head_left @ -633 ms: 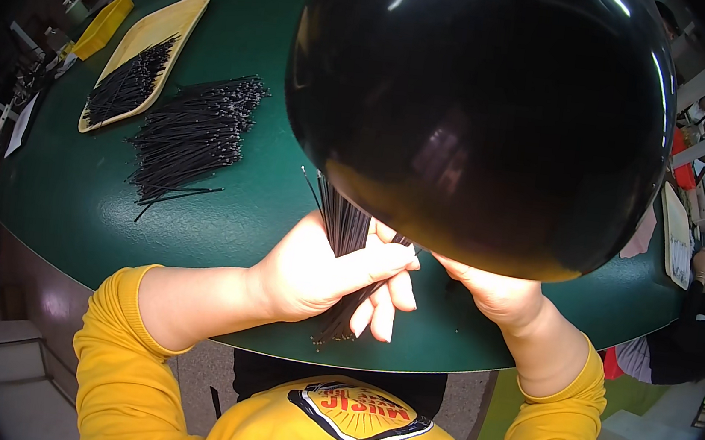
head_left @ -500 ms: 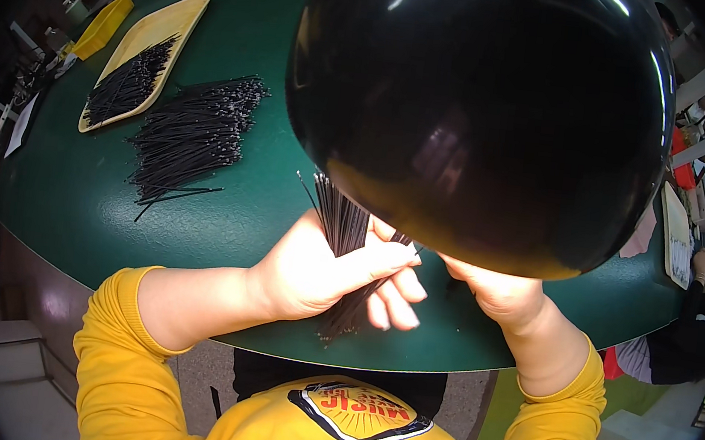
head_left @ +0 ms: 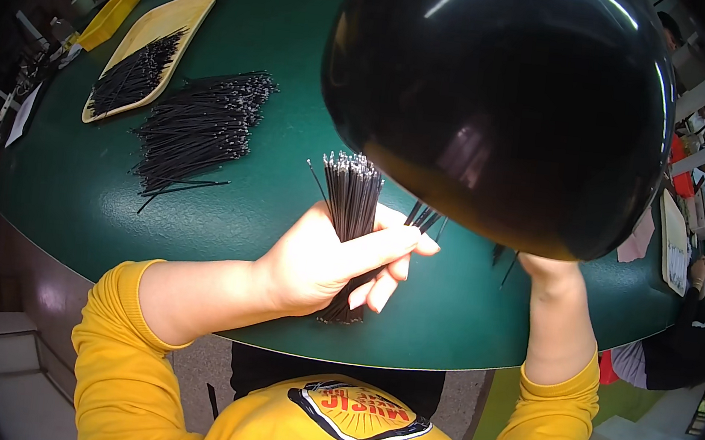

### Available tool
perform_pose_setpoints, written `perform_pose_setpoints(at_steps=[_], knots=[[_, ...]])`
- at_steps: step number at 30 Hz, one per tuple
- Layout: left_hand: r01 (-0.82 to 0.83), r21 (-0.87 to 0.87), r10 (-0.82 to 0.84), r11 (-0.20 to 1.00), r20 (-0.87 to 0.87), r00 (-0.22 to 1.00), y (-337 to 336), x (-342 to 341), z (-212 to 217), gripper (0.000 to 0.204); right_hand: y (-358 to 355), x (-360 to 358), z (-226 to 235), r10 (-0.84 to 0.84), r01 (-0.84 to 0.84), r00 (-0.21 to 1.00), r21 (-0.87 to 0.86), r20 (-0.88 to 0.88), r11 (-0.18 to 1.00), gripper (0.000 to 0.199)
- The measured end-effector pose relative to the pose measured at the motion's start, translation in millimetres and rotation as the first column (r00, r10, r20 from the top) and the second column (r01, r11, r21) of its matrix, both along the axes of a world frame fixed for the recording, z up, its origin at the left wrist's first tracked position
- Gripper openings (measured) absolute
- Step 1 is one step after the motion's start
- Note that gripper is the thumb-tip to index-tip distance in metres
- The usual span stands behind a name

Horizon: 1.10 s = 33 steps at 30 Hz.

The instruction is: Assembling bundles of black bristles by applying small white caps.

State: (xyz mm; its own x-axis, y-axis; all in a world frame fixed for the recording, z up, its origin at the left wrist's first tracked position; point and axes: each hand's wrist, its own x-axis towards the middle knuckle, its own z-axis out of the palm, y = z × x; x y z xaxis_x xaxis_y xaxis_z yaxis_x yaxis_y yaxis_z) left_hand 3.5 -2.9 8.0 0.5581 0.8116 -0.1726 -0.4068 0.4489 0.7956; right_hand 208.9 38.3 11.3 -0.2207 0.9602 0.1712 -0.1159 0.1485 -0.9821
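Note:
My left hand (head_left: pixel 314 259) is closed around a thick, upright bundle of black wires (head_left: pixel 353 199) with silvery tips. A few more wires (head_left: pixel 423 217) stick up apart from the bundle, between its thumb and fingers. My right hand (head_left: pixel 550 270) is mostly covered by a big glossy black lamp shade (head_left: pixel 492 114); only the part near the wrist shows, and its fingers are hidden. Beside it, some thin dark wires (head_left: pixel 500 260) peek out under the shade's rim; whether that hand holds them I cannot tell.
A loose pile of black wires (head_left: pixel 203 127) lies on the green table (head_left: pixel 221 241) at the left. Behind it are a pale yellow tray (head_left: pixel 187 9) with more wires and a yellow bin (head_left: pixel 109 18). Another tray (head_left: pixel 674 241) and a person's hand (head_left: pixel 698 272) are at the far right.
My right hand has moved right and away from the left hand, further under the shade. The left hand's fingers have curled in, and the bundle's tips now show clear of the shade.

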Motion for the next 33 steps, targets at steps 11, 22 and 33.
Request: perform_pose_setpoints(at_steps=[11, 22, 33], knots=[[0.120, -0.156, -0.113, 0.980, 0.055, 0.992, 4.7, 0.7, -4.8, 0.014, -19.2, -35.3, 8.0, 0.299, -0.299, 0.953, -0.014, -0.042, 0.954, 0.017], [0.087, -0.062, -0.092, 0.994, -0.067, 0.994, 3.2, 2.4, 4.3, 0.014, -19.3, -18.7, -12.5, 0.095, -0.199, 0.927, -0.261, -0.364, 0.945, 0.008], [0.060, -0.083, -0.060, 0.995, -0.008, 0.998, 4.0, 0.2, 2.9, 0.015, -18.5, -20.7, -5.2, 0.230, -0.293, 0.919, -0.164, -0.319, 0.942, 0.029]])
